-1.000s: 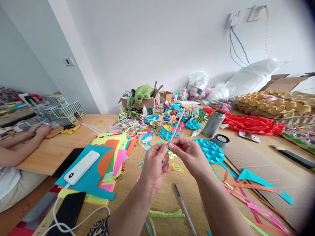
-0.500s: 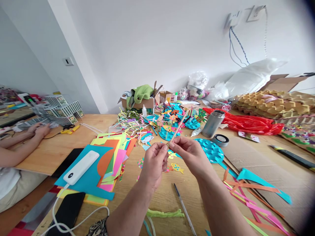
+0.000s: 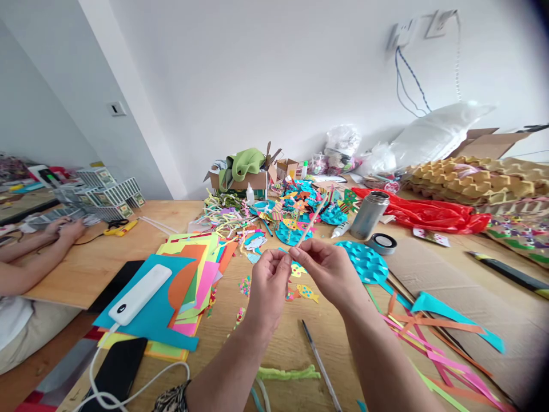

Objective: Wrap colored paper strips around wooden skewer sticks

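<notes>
Both my hands meet above the middle of the table. My left hand [image 3: 271, 286] is closed, thumb and fingertips pinching near the lower end of a thin pale stick [image 3: 313, 220]. My right hand [image 3: 328, 272] pinches the same stick just beside it, and the rest slants up and away to the right. The fingers hide its lower end. Small paper fish [image 3: 307, 292] with spots lie on the wood below the hands. Nearer to me are a pen [image 3: 321, 363] and a fuzzy lime-green pipe cleaner [image 3: 289, 372].
At left lie coloured sheets [image 3: 189, 286] with a white power bank [image 3: 140, 293] on top and a phone [image 3: 115, 372]. Blue egg-carton discs [image 3: 362, 262], a steel flask [image 3: 370, 214], paper strips [image 3: 446, 355] and a utility knife [image 3: 510, 273] are right. Another person's hands [image 3: 68, 229] work far left.
The view has shifted slightly. My fingers have moved a little on the stick, and both hands still hold it in about the same place.
</notes>
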The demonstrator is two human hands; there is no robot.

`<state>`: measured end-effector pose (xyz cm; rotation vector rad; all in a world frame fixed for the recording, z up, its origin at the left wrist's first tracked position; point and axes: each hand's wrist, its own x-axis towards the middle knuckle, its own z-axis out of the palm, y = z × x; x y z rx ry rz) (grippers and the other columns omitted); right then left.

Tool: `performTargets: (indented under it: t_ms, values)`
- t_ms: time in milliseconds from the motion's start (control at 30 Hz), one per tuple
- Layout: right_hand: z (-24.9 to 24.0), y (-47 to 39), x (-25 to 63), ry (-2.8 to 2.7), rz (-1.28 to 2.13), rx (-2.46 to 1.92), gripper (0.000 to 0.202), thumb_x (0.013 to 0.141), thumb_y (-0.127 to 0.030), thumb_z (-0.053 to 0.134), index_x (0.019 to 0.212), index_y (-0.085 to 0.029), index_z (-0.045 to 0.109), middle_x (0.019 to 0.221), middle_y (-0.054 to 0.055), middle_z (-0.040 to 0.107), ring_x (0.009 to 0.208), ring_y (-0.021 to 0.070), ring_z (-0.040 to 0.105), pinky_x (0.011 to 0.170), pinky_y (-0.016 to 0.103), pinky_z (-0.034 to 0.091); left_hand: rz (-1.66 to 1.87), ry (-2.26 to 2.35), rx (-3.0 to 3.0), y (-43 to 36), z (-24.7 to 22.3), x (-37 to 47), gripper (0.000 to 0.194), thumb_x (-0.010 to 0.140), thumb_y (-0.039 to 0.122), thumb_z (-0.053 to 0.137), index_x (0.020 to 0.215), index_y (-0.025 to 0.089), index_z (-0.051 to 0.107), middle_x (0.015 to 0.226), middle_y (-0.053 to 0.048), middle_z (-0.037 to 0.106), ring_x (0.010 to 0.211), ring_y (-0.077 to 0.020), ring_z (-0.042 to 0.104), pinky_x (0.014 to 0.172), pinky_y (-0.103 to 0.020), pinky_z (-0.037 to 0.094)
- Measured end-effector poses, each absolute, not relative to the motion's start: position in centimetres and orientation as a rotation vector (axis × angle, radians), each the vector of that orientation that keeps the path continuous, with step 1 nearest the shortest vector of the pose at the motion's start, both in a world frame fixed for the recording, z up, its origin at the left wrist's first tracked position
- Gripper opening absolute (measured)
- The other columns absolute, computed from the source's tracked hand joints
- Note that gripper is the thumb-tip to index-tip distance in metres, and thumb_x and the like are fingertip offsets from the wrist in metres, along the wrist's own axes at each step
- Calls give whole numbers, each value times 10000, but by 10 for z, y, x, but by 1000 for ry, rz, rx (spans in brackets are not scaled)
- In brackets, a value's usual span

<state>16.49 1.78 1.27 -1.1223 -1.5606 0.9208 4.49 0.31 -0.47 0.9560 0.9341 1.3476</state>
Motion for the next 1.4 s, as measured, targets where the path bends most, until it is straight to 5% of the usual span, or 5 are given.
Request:
performTargets:
  t_ms: [267,467,700,1133,1400]
  values:
    - [14,13,153,-1627,539,-1306,310,877,-371,514,649,-167,564,585,2,523,565,131,453,542,258,339,1397,1013,1012,2,-9,44,314,745,463,665,797,175,554,491,93,347,403,-41,251,386,-179,195]
    - [17,15,161,-1615,809,-1107,431,932,-471,393,676,-168,561,648,28,581,645,154,538,609,260,409,1291,857,784,0,3,43,328,692,410,715,752,172,496,492,114,299,391,-17,161,354,-148,114]
    - [11,19,170,-1667,875,-1080,322,878,-458,523,743,-172,583,682,18,576,658,154,520,610,266,407,1186,725,670,0,6,42,354,661,371,754,745,172,473,484,106,332,397,-15,168,340,-131,107]
    - [14,12,152,-1703,323,-1332,309,898,-343,468,626,-205,418,593,0,486,564,135,436,534,264,317,1343,872,839,-2,1,49,311,734,410,683,751,164,494,487,104,365,374,-9,211,347,-140,157]
    - [16,16,160,-1702,696,-1205,396,927,-467,401,670,-186,511,619,17,538,591,143,487,540,257,367,1362,898,828,1,-1,48,310,714,411,696,739,178,493,478,113,325,368,-22,228,346,-151,150]
